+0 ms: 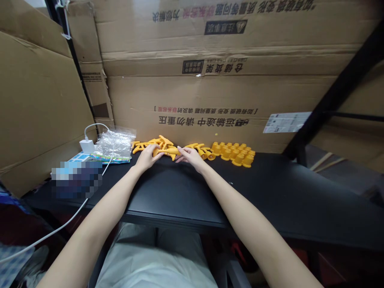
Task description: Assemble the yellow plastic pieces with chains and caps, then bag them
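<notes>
Between my hands, low over the black tabletop, is a long yellow plastic piece [169,151]. My left hand [146,157] grips its left end with thumb and fingers, and my right hand [192,156] pinches the right end. Behind my left hand lies a loose pile of yellow branch-shaped plastic pieces [164,141]. More yellow branched pieces [196,146] lie just beyond my right hand, beside two round-ended yellow parts [211,156]. Farther right, several yellow cup-shaped pieces [237,153] stand in close rows. My fingers partly cover the held piece.
A white charger [87,146] with its cable [72,218], a clear plastic bag [115,145] and a blurred-out item [77,179] are at the left. Cardboard [192,92] walls the back of the black table [177,192]. A black metal post [333,84] slants up at the right.
</notes>
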### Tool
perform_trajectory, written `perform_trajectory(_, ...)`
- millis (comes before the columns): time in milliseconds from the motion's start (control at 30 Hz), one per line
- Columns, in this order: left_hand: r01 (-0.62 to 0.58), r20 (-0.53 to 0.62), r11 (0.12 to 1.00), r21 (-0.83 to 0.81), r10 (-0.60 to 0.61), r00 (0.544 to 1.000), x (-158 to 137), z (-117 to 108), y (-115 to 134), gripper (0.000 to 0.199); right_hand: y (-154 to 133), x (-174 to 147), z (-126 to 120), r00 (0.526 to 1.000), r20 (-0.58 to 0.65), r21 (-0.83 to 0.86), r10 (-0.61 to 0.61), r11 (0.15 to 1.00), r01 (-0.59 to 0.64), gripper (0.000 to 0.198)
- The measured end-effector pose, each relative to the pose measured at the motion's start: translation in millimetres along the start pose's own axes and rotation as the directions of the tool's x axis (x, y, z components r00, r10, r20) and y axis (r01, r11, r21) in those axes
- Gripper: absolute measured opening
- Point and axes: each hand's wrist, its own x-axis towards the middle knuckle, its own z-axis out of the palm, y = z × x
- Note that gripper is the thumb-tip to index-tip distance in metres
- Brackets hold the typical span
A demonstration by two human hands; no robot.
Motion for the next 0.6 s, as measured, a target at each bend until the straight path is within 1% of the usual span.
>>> perform_trajectory(67,0.019,0.020,1.000,-0.011,-0.018,1.000,-0.4,0.5,0.9,0.030,-1.3,0.4,1.3,0.999,0.000,0.109,0.046,0.993,-0.046,0.026)
perform_trajectory(133,0.046,0.046,0.998,-0.032,-0.044,0.998,-1.1,1.4,2.1,0.045,-1.5,3.6,-0.1,0.997,-0.015,0.252,0.071,0.966,-0.065,0.021)
perform_trajectory(167,0.054,0.057,0.998,-0.044,-0.051,0.997,-1.7,2.0,2.7,0.052,-0.6,6.4,-2.3,0.997,-0.041,0.310,0.072,0.949,-0.055,0.020)
perform_trajectory(233,0.055,0.073,0.997,-0.062,-0.050,0.996,-2.7,3.0,2.9,0.060,4.0,13.7,-10.6,0.986,-0.154,0.356,0.057,0.934,0.001,0.020)
perform_trajectory(267,0.050,0.081,0.997,-0.064,-0.044,0.996,-3.2,3.5,2.5,0.060,7.9,17.6,-16.4,0.970,-0.239,0.331,0.035,0.942,0.047,0.021)
perform_trajectory(300,0.046,0.089,0.997,-0.062,-0.040,0.995,-3.6,3.9,1.8,0.058,12.6,21.2,-23.0,0.943,-0.334,0.268,-0.005,0.958,0.100,0.023)
perform_trajectory(333,0.047,0.099,0.997,-0.057,-0.041,0.994,-3.9,4.3,0.9,0.056,18.1,24.3,-29.9,0.899,-0.432,0.158,-0.079,0.974,0.162,0.027)
perform_trajectory(367,0.053,0.111,0.997,-0.051,-0.047,0.993,-4.2,4.8,-0.2,0.054,24.0,26.6,-36.9,0.841,-0.507,0.002,-0.189,0.975,0.221,0.031)
perform_trajectory(400,0.060,0.121,0.997,-0.045,-0.054,0.991,-4.4,5.3,-1.3,0.053,30.0,28.1,-43.4,0.780,-0.542,-0.179,-0.313,0.950,0.256,0.035)
perform_trajectory(433,0.066,0.127,0.997,-0.039,-0.061,0.990,-4.5,5.8,-2.4,0.051,35.8,28.9,-49.2,0.745,-0.516,-0.354,-0.422,0.898,0.263,0.036)
perform_trajectory(467,0.070,0.130,0.997,-0.033,-0.065,0.989,-4.6,6.4,-3.3,0.050,40.9,29.0,-53.8,0.731,-0.460,-0.502,-0.503,0.827,0.253,0.036)
perform_trajectory(500,0.071,0.130,0.997,-0.029,-0.066,0.989,-4.7,7.1,-4.1,0.049,45.3,28.8,-57.1,0.733,-0.393,-0.623,-0.555,0.747,0.232,0.035)
perform_trajectory(533,0.068,0.131,0.997,-0.025,-0.064,0.989,-4.8,7.8,-4.9,0.048,48.9,28.3,-59.0,0.748,-0.324,-0.717,-0.579,0.666,0.205,0.034)
perform_trajectory(600,0.059,0.132,0.998,-0.015,-0.057,0.990,-5.1,9.2,-6.0,0.045,53.3,27.5,-59.0,0.788,-0.218,-0.845,-0.575,0.515,0.142,0.032)
